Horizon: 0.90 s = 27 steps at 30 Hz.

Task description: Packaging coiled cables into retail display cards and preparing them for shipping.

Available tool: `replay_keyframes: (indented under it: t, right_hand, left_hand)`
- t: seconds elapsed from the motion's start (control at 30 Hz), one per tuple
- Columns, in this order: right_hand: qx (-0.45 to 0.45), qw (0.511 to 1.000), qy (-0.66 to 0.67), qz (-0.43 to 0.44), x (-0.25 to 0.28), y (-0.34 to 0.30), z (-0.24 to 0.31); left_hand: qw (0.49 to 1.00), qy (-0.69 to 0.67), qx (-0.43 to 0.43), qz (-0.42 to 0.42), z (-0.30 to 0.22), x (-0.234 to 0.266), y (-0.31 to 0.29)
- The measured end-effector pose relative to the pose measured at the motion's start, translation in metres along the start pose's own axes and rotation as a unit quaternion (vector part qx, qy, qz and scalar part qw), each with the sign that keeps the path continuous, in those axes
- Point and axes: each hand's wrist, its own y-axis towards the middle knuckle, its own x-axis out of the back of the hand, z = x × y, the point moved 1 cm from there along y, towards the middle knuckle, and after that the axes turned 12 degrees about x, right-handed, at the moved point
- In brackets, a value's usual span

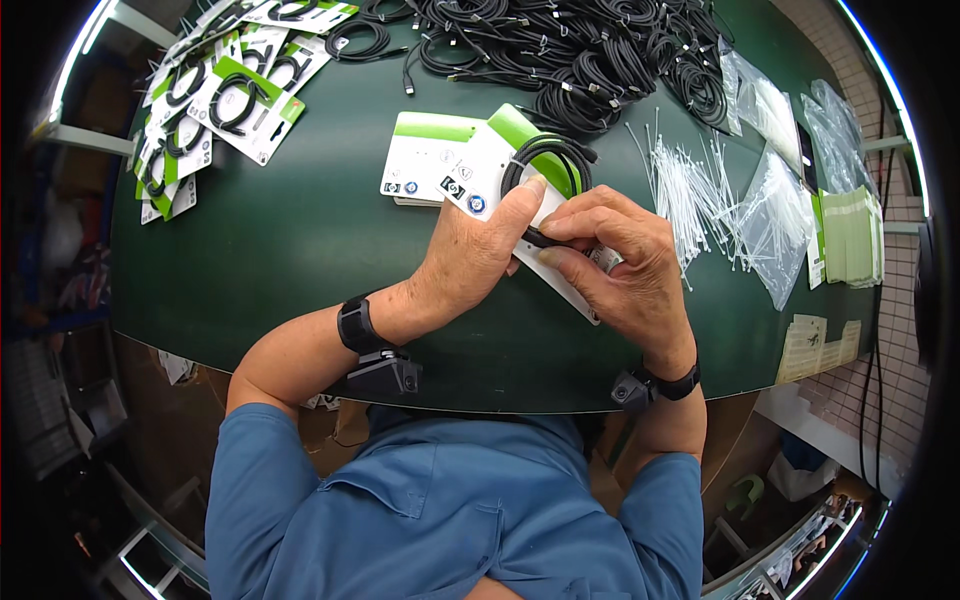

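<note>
My left hand (465,250) is closed on a white and green backing card (487,160), its thumb pressing on the front. Against the card lies a coiled black cable (548,145). The fingertips and thumb of my right hand (630,255) pinch the lower part of the coil, over the card's lower half. Whether they also grip a tie is hidden by the fingers. Just left of the held card, more white and green cards (413,158) lie on the green table (330,210).
A large heap of black cables (580,50) covers the table's far side. Carded cables (235,110) are piled at far left. White cable ties (682,200) are spread to the right, near a clear bag of ties (778,225) and a stack of green-edged cards (850,240).
</note>
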Motion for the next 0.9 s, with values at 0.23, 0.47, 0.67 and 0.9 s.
replay_keyframes:
  t: [0.23, 0.47, 0.67, 0.9]
  right_hand:
    - [-0.022, 1.0, 0.011, 0.005, -0.003, -0.002, 0.002]
    - [-0.03, 0.999, 0.004, 0.015, 0.002, 0.0, 0.002]
    - [0.007, 1.0, -0.014, -0.017, 0.0, 0.001, 0.002]
    - [-0.026, 0.98, -0.111, -0.161, 0.04, -0.006, -0.03]
  left_hand:
    - [1.0, 0.011, 0.008, 0.0, 0.003, 0.002, -0.002]
    - [0.95, 0.265, -0.166, -0.018, 0.01, 0.01, 0.008]
    - [0.983, 0.11, -0.131, -0.059, 0.001, 0.003, 0.0]
    - [0.989, 0.043, -0.112, -0.091, -0.011, 0.006, 0.0]
